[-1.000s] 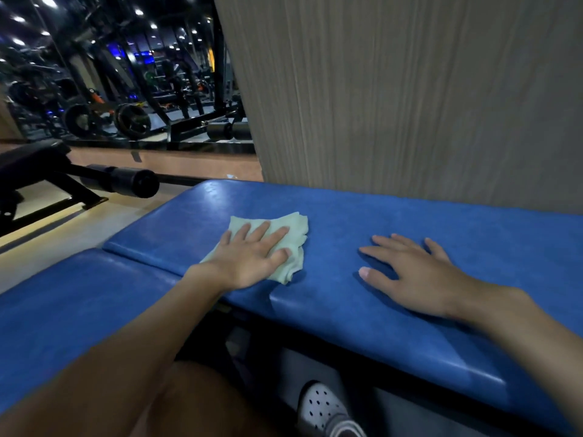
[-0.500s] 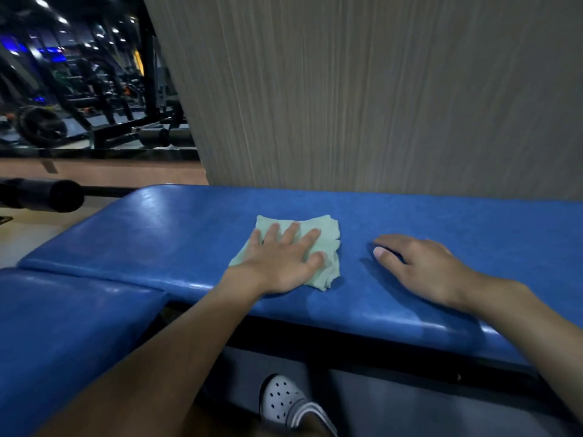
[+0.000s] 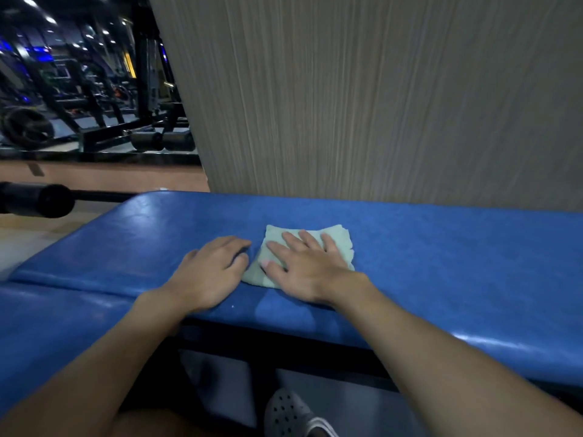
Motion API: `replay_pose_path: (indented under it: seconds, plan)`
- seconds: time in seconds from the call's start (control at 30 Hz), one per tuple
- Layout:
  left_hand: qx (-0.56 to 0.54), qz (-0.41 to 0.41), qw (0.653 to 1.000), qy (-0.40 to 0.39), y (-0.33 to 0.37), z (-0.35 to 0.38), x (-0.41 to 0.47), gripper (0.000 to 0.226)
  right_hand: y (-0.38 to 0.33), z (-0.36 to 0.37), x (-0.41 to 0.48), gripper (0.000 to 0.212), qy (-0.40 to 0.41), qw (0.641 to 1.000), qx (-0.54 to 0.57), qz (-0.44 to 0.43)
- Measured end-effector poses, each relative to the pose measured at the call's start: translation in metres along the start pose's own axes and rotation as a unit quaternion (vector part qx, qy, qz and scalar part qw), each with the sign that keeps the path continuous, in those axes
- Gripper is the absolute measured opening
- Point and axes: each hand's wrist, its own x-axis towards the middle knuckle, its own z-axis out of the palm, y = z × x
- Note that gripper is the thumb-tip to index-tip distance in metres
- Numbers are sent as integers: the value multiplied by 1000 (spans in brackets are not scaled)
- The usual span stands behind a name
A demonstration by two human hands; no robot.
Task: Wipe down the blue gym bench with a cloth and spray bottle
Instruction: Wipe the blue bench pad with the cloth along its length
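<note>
My right hand (image 3: 310, 269) lies flat and open on the green cloth (image 3: 339, 244), fingers spread, pressing it down. It does not grip the cloth. My left hand (image 3: 210, 272) rests just beside the cloth on its left, with the fingers curled a bit and nothing in it. Its fingertips are very close to the cloth's edge. The cloth sits in the middle of the blue surface (image 3: 457, 263), a soft shiny gym bench. Behind it stands a grey striped wall (image 3: 378, 96). On the far left I see a black bar (image 3: 34, 200). Down below is my white shoe (image 3: 290, 414).
</note>
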Motion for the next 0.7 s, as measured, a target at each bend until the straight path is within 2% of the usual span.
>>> replay_pose_path:
  seconds: [0.17,0.33,0.7]
  plan:
    - [84,-21,994,-59,6,11,3,47,21,0,-16,59,-6,1000,-21,0]
    - [89,15,992,-87,35,18,8,50,55,-4,-47,58,4,999,-33,25]
    - [97,128,979,-127,145,55,19,54,152,-18,-131,58,32,991,-26,127]
